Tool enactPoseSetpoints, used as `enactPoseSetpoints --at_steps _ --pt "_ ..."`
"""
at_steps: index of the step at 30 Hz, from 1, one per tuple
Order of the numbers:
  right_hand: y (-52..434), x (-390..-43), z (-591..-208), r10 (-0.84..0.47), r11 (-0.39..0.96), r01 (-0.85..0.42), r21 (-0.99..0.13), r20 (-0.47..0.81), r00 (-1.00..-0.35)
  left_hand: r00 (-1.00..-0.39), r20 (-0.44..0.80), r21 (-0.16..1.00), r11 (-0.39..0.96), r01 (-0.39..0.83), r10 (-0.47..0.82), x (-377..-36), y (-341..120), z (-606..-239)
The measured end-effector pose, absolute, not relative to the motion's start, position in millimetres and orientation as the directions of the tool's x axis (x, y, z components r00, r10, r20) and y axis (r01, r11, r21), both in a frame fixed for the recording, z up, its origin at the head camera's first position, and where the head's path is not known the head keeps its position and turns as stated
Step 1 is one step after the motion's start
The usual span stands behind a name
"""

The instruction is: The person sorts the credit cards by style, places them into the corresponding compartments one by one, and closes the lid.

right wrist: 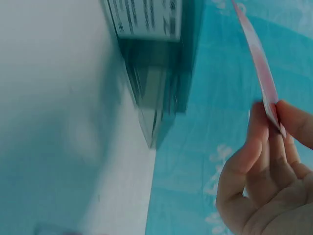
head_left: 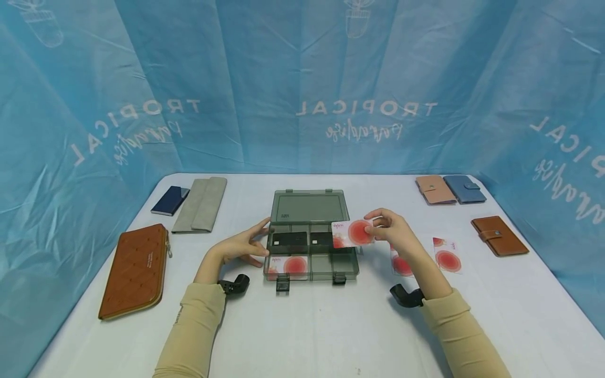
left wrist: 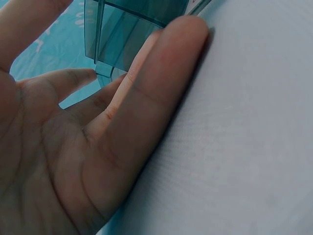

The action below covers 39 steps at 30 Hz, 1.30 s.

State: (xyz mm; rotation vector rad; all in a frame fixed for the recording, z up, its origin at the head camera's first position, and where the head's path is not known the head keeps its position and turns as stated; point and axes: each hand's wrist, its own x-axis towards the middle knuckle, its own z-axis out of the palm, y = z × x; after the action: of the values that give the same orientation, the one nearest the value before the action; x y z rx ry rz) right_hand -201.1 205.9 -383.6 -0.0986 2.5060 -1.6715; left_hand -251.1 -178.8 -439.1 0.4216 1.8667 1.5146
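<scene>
My right hand (head_left: pixel 393 229) pinches a red-and-white card (head_left: pixel 352 234) by its right end, above the right half of a grey-green translucent compartment box (head_left: pixel 317 275). Seen edge-on in the right wrist view, the card (right wrist: pixel 262 68) sits between thumb and fingertips. The box lid (head_left: pixel 309 207) is tipped back. Two black cards (head_left: pixel 289 239) lie in the rear compartments, and a similar red-and-white card (head_left: pixel 289 265) lies in the front left one. At the box's left side, my left hand (head_left: pixel 241 245) rests with spread, fairly straight fingers (left wrist: pixel 161 78).
Two more red-and-white cards (head_left: pixel 447 255) lie on the right, one partly behind the forearm. A brown zip wallet (head_left: pixel 134 270), a grey wallet (head_left: pixel 200 205) and a navy card case (head_left: pixel 170 200) lie left. Tan (head_left: pixel 435 189), blue (head_left: pixel 465 189) and brown (head_left: pixel 499 235) wallets lie right.
</scene>
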Motion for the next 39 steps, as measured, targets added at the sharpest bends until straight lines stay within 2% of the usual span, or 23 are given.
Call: enactPoseSetpoints --at_steps 6,12,17,21,25,31,36,39 --pt "183.3 -193.5 -390.4 -0.244 0.481 -0.036 -0.876 -0.095 -0.965 -0.709 -0.305 0.949 0.265 -0.170 0.636 -250.8 -178.8 -439.3" --pt "169.6 -189.0 -401.9 -0.378 0.603 -0.199 -0.773 -0.057 -0.924 -0.710 -0.305 0.949 0.267 -0.169 0.635 -250.7 -178.9 -438.6" --pt "161.4 -185.6 -407.0 -0.494 0.695 -0.420 -0.584 0.036 -0.869 -0.711 -0.307 0.948 0.270 -0.169 0.632 -251.1 -179.0 -439.1" --pt "157.8 -183.8 -407.5 -0.542 0.731 -0.541 -0.416 0.126 -0.831 -0.710 -0.306 0.949 0.265 -0.171 0.634 -251.5 -179.4 -439.4" --pt "157.6 -183.4 -407.1 -0.571 0.737 -0.594 -0.322 0.173 -0.802 -0.710 -0.305 0.949 0.266 -0.169 0.635 -251.6 -179.5 -439.0" --pt "158.2 -184.3 -408.1 -0.594 0.744 -0.620 -0.250 0.178 -0.785 -0.712 -0.302 0.949 0.271 -0.162 0.634 -251.0 -179.3 -438.0" --pt "159.5 -184.8 -408.6 -0.605 0.741 -0.631 -0.228 0.179 -0.775 -0.708 -0.293 0.952 0.266 -0.153 0.643 -250.7 -179.5 -438.1" --pt "164.5 -185.1 -406.3 -0.615 0.721 -0.641 -0.263 0.183 -0.767 -0.708 -0.291 0.952 0.267 -0.148 0.643 -250.6 -179.4 -438.1"
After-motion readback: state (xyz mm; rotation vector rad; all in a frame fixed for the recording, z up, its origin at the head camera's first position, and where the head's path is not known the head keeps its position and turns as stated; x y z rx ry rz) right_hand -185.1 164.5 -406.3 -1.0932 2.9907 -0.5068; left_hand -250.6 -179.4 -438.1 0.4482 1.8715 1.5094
